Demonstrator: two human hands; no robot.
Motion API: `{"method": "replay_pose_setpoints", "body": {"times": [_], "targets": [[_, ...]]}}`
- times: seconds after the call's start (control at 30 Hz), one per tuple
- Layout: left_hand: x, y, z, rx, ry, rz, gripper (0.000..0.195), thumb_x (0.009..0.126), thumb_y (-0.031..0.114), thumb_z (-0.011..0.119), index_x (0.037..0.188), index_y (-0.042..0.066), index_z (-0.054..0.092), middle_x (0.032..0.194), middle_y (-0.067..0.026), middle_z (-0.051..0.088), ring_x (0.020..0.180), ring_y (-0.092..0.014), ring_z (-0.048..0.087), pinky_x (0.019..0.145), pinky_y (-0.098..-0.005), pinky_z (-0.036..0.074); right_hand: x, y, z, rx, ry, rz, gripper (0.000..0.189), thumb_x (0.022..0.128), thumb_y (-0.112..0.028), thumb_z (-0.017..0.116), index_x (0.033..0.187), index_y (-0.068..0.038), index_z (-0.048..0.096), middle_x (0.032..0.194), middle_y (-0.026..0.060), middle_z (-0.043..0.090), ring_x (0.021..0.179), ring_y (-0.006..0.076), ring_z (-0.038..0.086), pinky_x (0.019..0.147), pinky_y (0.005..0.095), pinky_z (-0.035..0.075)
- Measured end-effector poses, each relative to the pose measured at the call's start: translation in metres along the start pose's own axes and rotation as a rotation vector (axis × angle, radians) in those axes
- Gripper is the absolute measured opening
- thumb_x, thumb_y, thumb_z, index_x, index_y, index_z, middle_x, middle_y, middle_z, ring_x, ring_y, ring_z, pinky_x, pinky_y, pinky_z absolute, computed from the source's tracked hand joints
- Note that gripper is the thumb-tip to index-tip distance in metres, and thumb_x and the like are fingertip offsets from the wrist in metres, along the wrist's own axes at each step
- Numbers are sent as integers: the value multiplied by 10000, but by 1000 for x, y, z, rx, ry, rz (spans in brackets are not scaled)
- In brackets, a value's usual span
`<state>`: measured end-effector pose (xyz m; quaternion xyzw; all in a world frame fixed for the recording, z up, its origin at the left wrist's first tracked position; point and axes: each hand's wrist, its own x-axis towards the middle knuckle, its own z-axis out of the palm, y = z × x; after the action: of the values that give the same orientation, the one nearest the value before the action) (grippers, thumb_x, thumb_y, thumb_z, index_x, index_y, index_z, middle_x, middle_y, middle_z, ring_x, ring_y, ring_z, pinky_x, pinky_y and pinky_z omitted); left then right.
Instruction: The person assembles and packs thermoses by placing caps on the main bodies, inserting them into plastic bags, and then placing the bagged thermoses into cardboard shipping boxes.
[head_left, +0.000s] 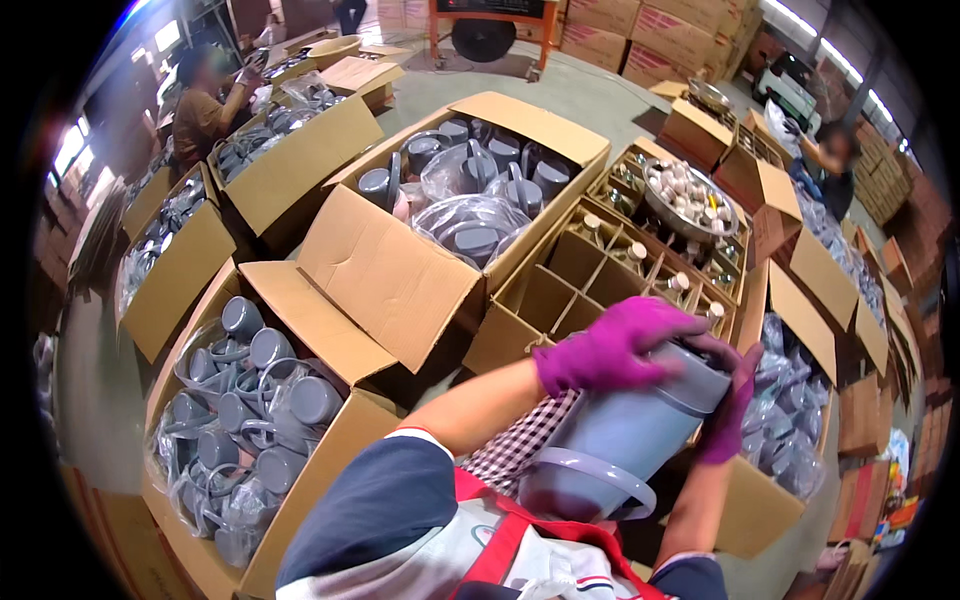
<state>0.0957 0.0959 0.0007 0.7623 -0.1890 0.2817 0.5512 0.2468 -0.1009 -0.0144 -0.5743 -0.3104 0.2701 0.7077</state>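
Observation:
A blue-grey plastic jug-like container (630, 435) with a curved handle lies tilted against my front, its wide end up and to the right. My left hand (630, 345), in a magenta glove, lies over that end with bent fingers, slightly blurred. On the far side my right hand (731, 405), gloved alike, supports the container's rim. Just beyond my hands is a divided cardboard carton (551, 292) holding several capped glass bottles (634, 255). A metal bowl of small pale caps (690, 199) rests on the carton's far part.
Open cartons of grey plastic parts stand at the left (367, 420), ahead (600, 161) and at the right (787, 405). Co-workers are at the upper left (199, 112) and upper right (832, 172). An orange-framed fan (484, 39) stands on the floor ahead.

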Motion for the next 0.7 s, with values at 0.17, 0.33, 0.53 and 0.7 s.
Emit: {"method": "replay_pose_setpoints", "body": {"times": [0.17,0.33,0.53,0.7], "targets": [[13,-14,2,84,-26,54,446,921,354,598,1290,106,630,1257,-162,628,1157,-366,592,970,-406,467,7,-17,6,-64,-95,-19,858,1004,-649,241,1210,92,621,1194,207,663,1149,318,612,1068,428,426],[7,-24,9,110,25,141,434,935,347,585,1291,101,624,1346,-146,583,1151,-371,567,986,-452,424,13,18,-27,113,-31,166,818,985,-665,349,1217,68,626,1130,175,692,1017,257,665,958,348,494],[4,14,47,287,269,264,302,819,228,656,1104,140,700,1192,-108,652,1040,-315,605,907,-448,455,7,-65,-3,-304,-427,171,492,973,-383,539,1205,37,644,1185,107,671,1076,181,618,965,314,459],[14,76,109,327,228,398,254,775,254,722,907,56,632,1279,-150,579,964,-343,586,816,-439,439,-40,-127,-27,-1270,-414,-376,167,745,-154,746,825,-49,644,798,104,626,826,312,609,735,382,468]]}}
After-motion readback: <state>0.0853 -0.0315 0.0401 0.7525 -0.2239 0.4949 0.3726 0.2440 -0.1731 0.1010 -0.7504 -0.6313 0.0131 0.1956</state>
